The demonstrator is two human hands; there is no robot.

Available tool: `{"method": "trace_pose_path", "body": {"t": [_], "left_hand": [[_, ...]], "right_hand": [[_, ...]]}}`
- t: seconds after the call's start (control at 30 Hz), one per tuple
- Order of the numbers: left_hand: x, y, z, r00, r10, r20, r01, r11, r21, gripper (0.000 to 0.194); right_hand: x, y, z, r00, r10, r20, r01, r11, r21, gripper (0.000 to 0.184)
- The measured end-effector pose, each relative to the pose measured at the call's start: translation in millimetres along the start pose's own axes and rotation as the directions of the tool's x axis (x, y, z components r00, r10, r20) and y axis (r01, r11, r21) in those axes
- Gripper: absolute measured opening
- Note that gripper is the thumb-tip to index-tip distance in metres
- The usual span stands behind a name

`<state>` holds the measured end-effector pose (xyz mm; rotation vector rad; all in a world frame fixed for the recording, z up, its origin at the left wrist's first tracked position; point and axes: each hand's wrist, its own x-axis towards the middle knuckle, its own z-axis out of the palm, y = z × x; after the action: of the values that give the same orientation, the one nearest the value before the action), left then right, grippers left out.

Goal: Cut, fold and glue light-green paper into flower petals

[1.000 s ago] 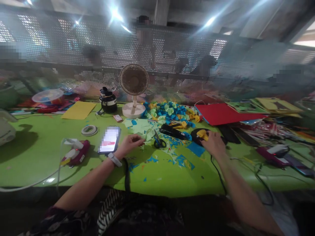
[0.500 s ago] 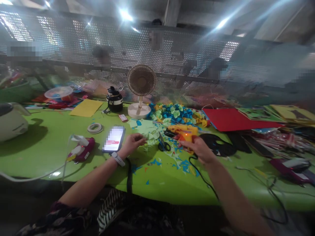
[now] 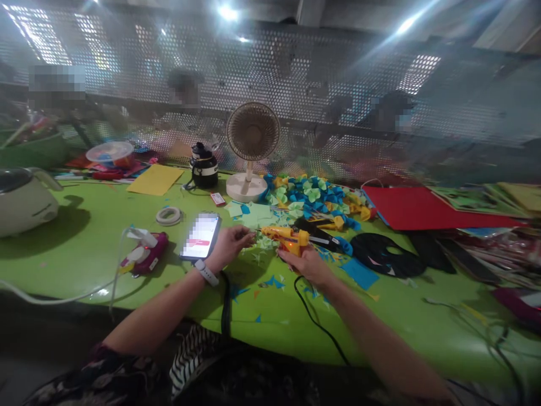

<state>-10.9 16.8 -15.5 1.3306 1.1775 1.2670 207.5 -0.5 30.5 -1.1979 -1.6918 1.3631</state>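
Observation:
My right hand point(image 3: 302, 262) is wrapped round the handle of a yellow glue gun point(image 3: 284, 235), whose nozzle points left. Right at that nozzle, my left hand point(image 3: 231, 242) has its fingers pinched together; what they hold, if anything, is too small to make out. A lit phone point(image 3: 202, 237) lies beside my left wrist. Pale green paper point(image 3: 256, 214) and blue and green scraps point(image 3: 274, 282) are scattered around and below the hands. Behind the gun rests a black long-shaped tool point(image 3: 316, 232), near a heap of folded blue, green and yellow paper flowers point(image 3: 313, 194).
A small fan point(image 3: 253, 132) stands at the back by a black jug point(image 3: 205, 169). Left are a tape roll point(image 3: 168, 216), a purple power strip point(image 3: 146, 256) and a pale kettle point(image 3: 25, 203). A black palette-like sheet point(image 3: 386, 256) and red card point(image 3: 435, 208) lie right. The gun's cord point(image 3: 315, 318) trails forward.
My right hand has brought the glue gun left, so its nozzle now meets my left fingertips. The scissors are now hidden behind the gun and hand. The view has shifted slightly.

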Motion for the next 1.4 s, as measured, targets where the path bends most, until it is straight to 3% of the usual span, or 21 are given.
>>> {"method": "trace_pose_path", "body": {"t": [0.17, 0.67, 0.97, 1.4], "left_hand": [[-1, 3, 0.7, 1.0, -0.002, -0.011, 0.002, 0.999, -0.048, 0.042], [-2, 3, 2.1, 1.0, 0.002, 0.005, -0.001, 0.999, -0.05, 0.041], [-3, 2, 1.3, 0.998, 0.067, 0.021, -0.067, 0.998, 0.015, 0.039], [-4, 3, 1.7, 0.997, 0.079, 0.023, -0.08, 0.996, 0.03, 0.037]], "right_hand": [[3, 2, 1, 0.997, -0.053, -0.063, 0.048, 0.996, -0.077, 0.034], [6, 11, -4, 0.99, -0.127, -0.054, 0.114, 0.972, -0.204, 0.029], [6, 9, -3, 0.972, -0.223, -0.068, 0.202, 0.951, -0.235, 0.028], [6, 11, -4, 0.966, -0.255, -0.046, 0.231, 0.928, -0.292, 0.031]]}}
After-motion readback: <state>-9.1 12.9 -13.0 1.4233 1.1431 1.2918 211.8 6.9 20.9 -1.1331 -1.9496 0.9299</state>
